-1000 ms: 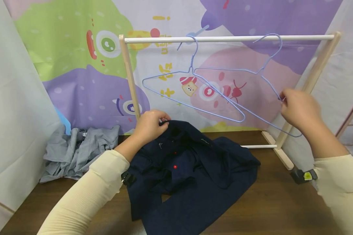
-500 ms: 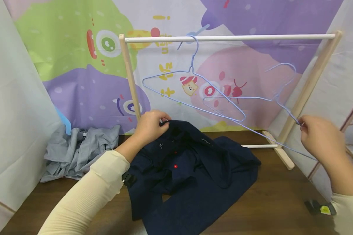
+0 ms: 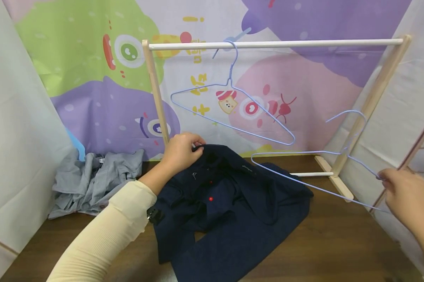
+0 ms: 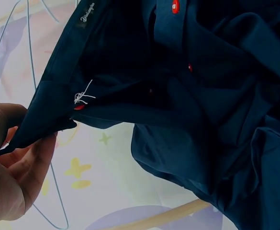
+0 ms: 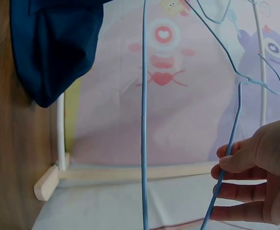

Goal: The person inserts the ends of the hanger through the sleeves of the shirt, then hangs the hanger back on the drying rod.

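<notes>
Soft, even light fills the head view; slight blur softens the right fingers (image 3: 388, 175), and a faint sheen marks the table (image 3: 324, 250). Dimmer in the left wrist view, the navy garment (image 4: 178, 148) loses fold detail to shadow.

1. A backdrop (image 3: 192, 70) printed with green, purple and pink cartoon figures (image 3: 88, 51) spanned the rear.
2. Pale, creased hangings (image 3: 25, 117) closed in both sides.
3. Below spread a dark brown, wood-grained surface (image 3: 331, 239).
4. The light fell softly.
</notes>
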{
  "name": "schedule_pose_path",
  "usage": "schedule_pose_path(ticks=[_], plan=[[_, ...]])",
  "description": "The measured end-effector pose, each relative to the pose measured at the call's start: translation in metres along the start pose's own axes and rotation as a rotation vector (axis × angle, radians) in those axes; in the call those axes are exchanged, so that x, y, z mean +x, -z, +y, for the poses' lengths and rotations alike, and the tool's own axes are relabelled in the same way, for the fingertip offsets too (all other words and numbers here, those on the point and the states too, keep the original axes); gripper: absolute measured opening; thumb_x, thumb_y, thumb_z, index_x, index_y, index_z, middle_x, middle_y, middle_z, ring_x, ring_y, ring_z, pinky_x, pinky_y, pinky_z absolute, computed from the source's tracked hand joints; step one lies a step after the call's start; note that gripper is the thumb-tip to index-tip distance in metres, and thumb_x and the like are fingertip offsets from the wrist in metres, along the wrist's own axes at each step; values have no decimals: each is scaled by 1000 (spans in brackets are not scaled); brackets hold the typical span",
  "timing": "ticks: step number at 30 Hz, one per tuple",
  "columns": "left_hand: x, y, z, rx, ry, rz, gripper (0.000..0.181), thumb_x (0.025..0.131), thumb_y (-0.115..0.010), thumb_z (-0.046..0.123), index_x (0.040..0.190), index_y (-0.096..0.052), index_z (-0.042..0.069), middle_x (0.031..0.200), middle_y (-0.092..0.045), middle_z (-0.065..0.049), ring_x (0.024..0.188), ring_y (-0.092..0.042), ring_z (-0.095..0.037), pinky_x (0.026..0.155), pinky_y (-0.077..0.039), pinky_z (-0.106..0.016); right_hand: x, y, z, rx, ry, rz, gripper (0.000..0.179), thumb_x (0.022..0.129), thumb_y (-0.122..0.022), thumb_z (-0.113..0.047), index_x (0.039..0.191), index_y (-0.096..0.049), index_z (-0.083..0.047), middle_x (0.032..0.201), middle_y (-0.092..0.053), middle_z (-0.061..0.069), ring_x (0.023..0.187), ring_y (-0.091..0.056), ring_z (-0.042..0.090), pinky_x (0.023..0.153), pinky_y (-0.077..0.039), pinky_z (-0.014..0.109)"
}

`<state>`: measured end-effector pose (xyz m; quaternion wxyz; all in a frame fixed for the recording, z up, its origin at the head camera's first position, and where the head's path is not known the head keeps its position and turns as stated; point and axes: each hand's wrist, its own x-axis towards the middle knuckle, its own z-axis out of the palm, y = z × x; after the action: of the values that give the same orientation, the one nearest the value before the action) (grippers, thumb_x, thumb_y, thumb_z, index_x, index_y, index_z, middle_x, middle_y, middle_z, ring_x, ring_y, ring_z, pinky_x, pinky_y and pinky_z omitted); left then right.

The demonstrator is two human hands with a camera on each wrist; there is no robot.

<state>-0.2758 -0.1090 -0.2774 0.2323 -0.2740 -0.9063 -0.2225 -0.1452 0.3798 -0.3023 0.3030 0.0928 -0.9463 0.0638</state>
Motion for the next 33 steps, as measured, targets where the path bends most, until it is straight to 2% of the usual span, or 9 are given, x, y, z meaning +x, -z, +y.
schedule_pose_path(ticks=[2,4,7,11,15,20,23,28,33], plan=[[0,0,0,4,0,2,12,86,-71,10,96,-76,6,90,-70,-8,79,-66,-23,71,-53,-38,-5,1,0,-4,40,46,24,70,-63,17,92,-61,10,81,-62,33,56,-54,42,58,-44,56],[0,0,1,9,0,5,12,86,-70,10,96,-76,7,90,-70,-8,79,-66,-23,71,-53,-38,-8,3,-3,-7,71,83,24,68,-64,17,90,-63,8,77,-63,31,50,-52,35,52,-46,53],[1,0,1,11,3,6,13,86,-70,10,97,-76,7,90,-70,-7,78,-66,-22,71,-53,-38,-11,5,-15,-9,99,55,24,70,-67,16,93,-64,9,81,-65,31,54,-57,38,55,-50,55],[0,0,4,5,7,-1,13,86,-70,11,97,-76,7,90,-70,-7,78,-65,-22,71,-52,-38,-13,4,-36,-18,105,15,28,71,-72,12,98,-65,5,90,-66,30,72,-62,50,56,-51,55],[-1,-1,7,-3,-10,7,13,86,-69,11,97,-76,7,90,-70,-7,77,-63,-21,70,-52,-37,-10,-3,-56,0,140,49,29,67,-76,7,94,-68,0,87,-68,24,68,-64,45,47,-49,50],[-1,-2,12,-2,-48,36,13,86,-69,11,96,-76,7,89,-70,-6,77,-62,-20,68,-51,-35,-4,-14,-80,59,154,41,27,67,-73,9,92,-69,-2,87,-69,20,76,-65,43,59,-49,56],[-1,-3,16,-5,-73,54,12,85,-69,11,96,-76,7,88,-70,-6,76,-62,-20,67,-51,-34,0,-20,-92,87,185,37,27,66,-71,9,90,-68,-2,82,-69,15,72,-65,38,62,-50,54],[-4,-5,23,-1,-128,95,12,85,-70,10,95,-76,7,88,-70,-6,75,-63,-19,68,-51,-33,7,-30,-114,104,225,37,20,69,-71,5,84,-66,-7,73,-65,2,62,-61,25,51,-47,46],[-10,-9,35,-31,-189,152,10,84,-72,7,93,-75,6,87,-69,-6,78,-62,-17,67,-52,-31,18,-40,-137,134,244,2,16,74,-71,4,82,-64,-8,72,-62,0,62,-58,19,53,-46,42]])
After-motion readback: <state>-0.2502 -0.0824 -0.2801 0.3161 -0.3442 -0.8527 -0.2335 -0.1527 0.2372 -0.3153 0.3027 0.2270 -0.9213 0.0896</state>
